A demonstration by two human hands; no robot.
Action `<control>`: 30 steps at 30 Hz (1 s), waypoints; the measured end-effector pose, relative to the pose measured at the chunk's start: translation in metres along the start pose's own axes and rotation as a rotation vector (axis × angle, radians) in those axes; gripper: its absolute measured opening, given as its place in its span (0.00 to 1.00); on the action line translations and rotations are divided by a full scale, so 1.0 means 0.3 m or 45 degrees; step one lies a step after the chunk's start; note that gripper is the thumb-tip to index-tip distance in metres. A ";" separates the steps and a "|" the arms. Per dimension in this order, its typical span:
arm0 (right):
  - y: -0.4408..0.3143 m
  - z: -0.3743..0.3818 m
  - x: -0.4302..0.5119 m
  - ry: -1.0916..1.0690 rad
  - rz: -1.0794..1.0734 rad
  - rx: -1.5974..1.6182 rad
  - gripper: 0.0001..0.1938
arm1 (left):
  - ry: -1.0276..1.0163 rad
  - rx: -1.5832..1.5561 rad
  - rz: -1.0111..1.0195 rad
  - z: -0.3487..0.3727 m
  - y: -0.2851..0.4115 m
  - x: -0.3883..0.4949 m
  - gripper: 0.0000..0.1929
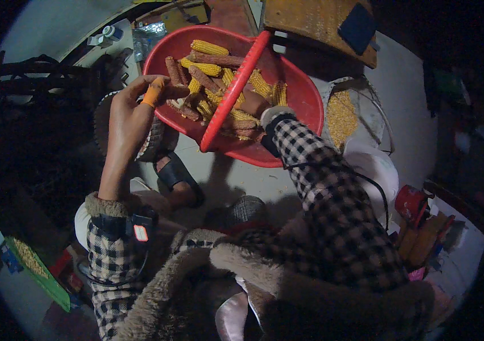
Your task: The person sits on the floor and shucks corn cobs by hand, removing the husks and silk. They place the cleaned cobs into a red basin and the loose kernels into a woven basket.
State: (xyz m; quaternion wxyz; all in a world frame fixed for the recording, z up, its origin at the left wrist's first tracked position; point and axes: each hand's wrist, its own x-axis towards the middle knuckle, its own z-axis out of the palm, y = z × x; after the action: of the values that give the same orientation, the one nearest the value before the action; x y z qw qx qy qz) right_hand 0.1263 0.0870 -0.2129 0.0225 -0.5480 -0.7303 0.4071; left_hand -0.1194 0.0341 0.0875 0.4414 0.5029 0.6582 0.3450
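A red plastic basket [306,111] with a raised handle [233,93] holds several yellow corn cobs [210,47] and bare reddish-brown cobs [173,70]. My left hand [141,96], with an orange covering [153,91] on one digit, is raised at the basket's left rim. Its fingertips are near a brownish piece; whether they grip it is unclear. Inside the basket, right of the handle, my right hand [254,103] reaches down among the cobs, its fingers mostly hidden. Both forearms wear black-and-white checked sleeves with fleecy cuffs.
A white container [368,93] of loose kernels [341,115] stands right of the basket. Behind is a wooden piece of furniture [306,19] with a dark pad on it. A sandalled foot [178,174] and scattered kernels are on the floor below. A green tray [54,285] lies lower left.
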 end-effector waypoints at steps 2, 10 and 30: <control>-0.013 -0.087 -0.027 -0.389 0.217 0.567 0.38 | -0.008 -0.007 0.012 -0.005 0.000 -0.002 0.14; 0.014 -0.422 -0.317 -0.892 0.069 0.976 0.16 | -0.117 0.077 0.053 -0.006 -0.023 -0.012 0.14; -0.345 -0.712 -0.913 -1.049 0.037 1.755 0.34 | -0.285 -0.280 0.310 0.074 0.032 -0.068 0.16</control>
State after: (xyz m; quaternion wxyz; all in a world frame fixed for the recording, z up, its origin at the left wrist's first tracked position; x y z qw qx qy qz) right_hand 0.2567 -0.0225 0.1068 0.0791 -0.2260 -0.2573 0.9362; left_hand -0.0933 0.0171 0.0925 0.5191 0.5628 0.4976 0.4077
